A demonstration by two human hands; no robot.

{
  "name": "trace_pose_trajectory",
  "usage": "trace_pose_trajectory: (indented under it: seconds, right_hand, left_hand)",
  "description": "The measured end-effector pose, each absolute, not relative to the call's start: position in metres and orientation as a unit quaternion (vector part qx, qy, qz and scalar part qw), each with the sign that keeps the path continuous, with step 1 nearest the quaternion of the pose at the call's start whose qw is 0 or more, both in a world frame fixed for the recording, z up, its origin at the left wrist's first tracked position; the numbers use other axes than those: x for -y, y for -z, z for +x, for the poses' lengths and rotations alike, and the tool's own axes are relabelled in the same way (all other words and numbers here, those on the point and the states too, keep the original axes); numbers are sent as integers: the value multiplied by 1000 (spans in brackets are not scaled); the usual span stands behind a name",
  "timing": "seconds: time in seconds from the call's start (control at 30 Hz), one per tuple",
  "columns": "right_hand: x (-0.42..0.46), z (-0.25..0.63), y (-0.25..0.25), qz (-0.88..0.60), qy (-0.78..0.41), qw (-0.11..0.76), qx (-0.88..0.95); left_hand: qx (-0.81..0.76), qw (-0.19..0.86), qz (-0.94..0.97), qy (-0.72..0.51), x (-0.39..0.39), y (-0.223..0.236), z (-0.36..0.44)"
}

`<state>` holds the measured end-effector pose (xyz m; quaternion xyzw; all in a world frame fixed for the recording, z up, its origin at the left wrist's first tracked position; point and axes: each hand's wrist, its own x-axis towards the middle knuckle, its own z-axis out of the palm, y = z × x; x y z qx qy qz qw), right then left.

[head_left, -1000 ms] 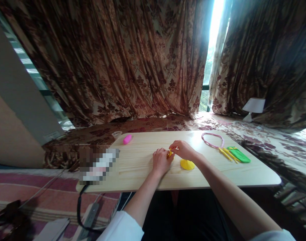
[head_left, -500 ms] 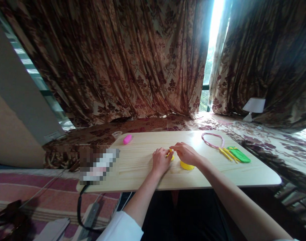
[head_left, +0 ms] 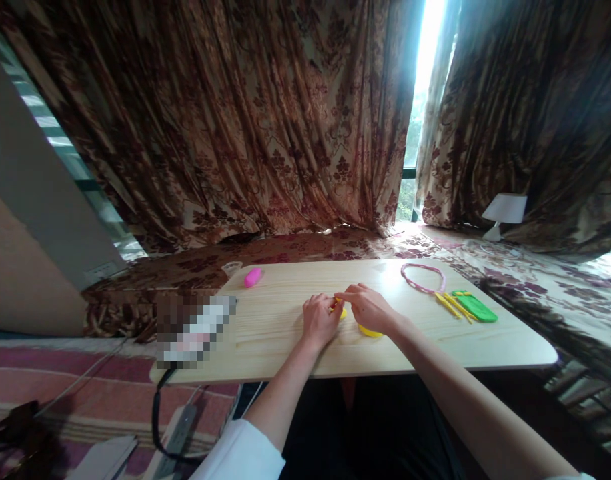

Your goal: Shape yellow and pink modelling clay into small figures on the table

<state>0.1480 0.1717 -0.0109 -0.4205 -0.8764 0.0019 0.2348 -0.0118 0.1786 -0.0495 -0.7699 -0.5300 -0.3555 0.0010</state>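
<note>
My left hand (head_left: 321, 317) rests on the table with its fingers closed round a small piece of yellow modelling clay (head_left: 342, 313). Over the same piece reaches my right hand (head_left: 369, 310), its index finger stretched to the top of the clay and its other fingers curled. The two hands meet at the fingertips, which partly hide the piece. Beneath my right hand lies a larger yellow clay lump (head_left: 370, 331), mostly covered by the palm and wrist.
On the light wooden table (head_left: 275, 347), a pink clay lump (head_left: 253, 277) lies at far left. To the right are a twisted pink loop (head_left: 419, 291), yellow sticks (head_left: 448, 306) and a green slab (head_left: 478, 308). A blurred-out object (head_left: 200, 330) covers the left edge.
The right index finger has shifted slightly left and down onto the small yellow piece. More of the larger yellow lump is covered by my right hand. The view has moved a little.
</note>
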Motion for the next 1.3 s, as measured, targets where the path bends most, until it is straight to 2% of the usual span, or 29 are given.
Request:
trace_pose_trajectory:
  seconds: [0.73,0.97,1.3]
  right_hand:
    - [-174,150,16,-435,-9,220,873]
    - [-180,148,1,-469,4,241,850]
    - [-191,135,2,-483,-4,171,859]
  left_hand:
    - [559,10,-771,306,-188,61,-13]
    - [554,11,-775,304,-185,59,-12]
    - [549,-1,-784,291,-184,61,-14]
